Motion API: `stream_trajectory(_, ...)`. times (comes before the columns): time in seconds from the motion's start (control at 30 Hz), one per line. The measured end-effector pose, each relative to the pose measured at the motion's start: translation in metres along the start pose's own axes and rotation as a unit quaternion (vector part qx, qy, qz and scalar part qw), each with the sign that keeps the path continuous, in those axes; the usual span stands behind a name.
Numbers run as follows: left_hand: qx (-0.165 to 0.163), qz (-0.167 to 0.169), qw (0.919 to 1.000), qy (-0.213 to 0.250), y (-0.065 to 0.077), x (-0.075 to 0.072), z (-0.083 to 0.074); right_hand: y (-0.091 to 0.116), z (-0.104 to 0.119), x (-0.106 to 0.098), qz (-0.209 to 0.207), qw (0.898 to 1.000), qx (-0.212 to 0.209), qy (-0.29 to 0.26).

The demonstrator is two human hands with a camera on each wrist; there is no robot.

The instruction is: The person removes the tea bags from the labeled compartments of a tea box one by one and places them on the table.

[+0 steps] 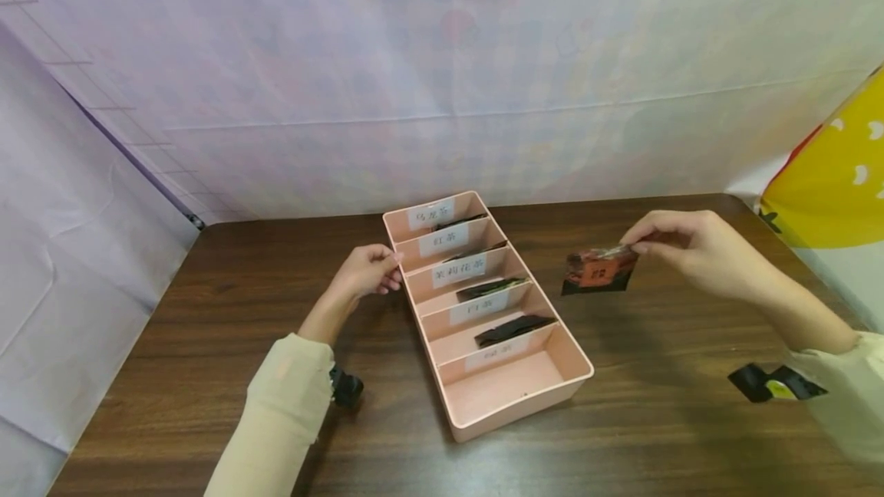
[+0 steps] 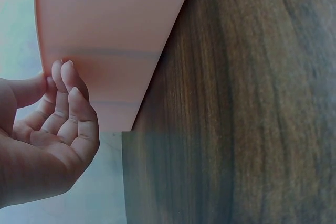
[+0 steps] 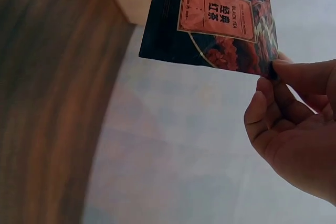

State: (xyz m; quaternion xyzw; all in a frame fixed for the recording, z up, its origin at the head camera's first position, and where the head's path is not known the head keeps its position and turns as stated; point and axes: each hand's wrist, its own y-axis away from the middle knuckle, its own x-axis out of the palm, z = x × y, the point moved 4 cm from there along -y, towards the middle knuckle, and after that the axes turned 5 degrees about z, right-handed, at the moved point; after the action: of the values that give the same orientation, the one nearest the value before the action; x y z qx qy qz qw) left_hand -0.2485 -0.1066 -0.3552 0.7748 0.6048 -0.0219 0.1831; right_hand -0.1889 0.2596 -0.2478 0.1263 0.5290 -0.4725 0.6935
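A pink divided box (image 1: pixel 514 407) with several labelled compartments stands at an angle on the table. My left hand (image 1: pixel 366 271) is at its left side, thumb and index finger pinching the rim; in the left wrist view the other fingers curl beside the outer wall (image 2: pixel 110 19). To the right of the box, my right hand (image 1: pixel 684 248) pinches a black tea sachet (image 1: pixel 598 271) by one corner and holds it up above the table. The right wrist view shows the sachet's front (image 3: pixel 210 22), dark with red artwork and an orange panel reading "BLACK TEA".
Dark sachets (image 1: pixel 514 330) lean in the compartments behind the front one, each beside a white handwritten label (image 1: pixel 459 271). The brown wooden table (image 1: pixel 228 328) ends at a pale cloth backdrop (image 1: pixel 387 98). A yellow patterned cloth (image 1: pixel 829 182) hangs at the right.
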Motion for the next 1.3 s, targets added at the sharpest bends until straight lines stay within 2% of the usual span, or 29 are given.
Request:
stream_trajectory(0.17,0.000,0.002,1.0000,0.001,0.000,0.001,-0.001,0.002,-0.024,0.018,0.037,0.998,0.053,-0.028)
stream_trajectory(0.37,-0.004,0.002,1.0000,0.005,0.000,0.001,-0.001,0.004,-0.043,0.038,0.067,0.993,0.072,-0.063)
stream_trajectory(0.5,-0.005,0.003,1.0000,0.007,-0.001,0.001,-0.001,0.004,-0.053,0.043,0.073,0.991,0.092,-0.067)
stream_trajectory(0.7,-0.006,0.003,1.0000,0.007,-0.001,0.000,-0.001,0.002,-0.067,0.044,0.075,0.984,0.150,-0.064)
stream_trajectory(1.0,-0.008,0.004,0.9999,0.011,-0.001,0.001,-0.001,0.008,-0.074,0.046,0.080,0.980,0.171,-0.054)
stream_trajectory(1.17,-0.010,0.002,0.9999,0.009,0.000,0.001,-0.001,0.014,-0.066,0.052,0.105,0.981,0.151,-0.058)
stream_trajectory(1.3,-0.013,0.002,0.9999,0.006,0.000,0.001,0.000,0.019,-0.059,0.060,0.145,0.975,0.151,-0.070)
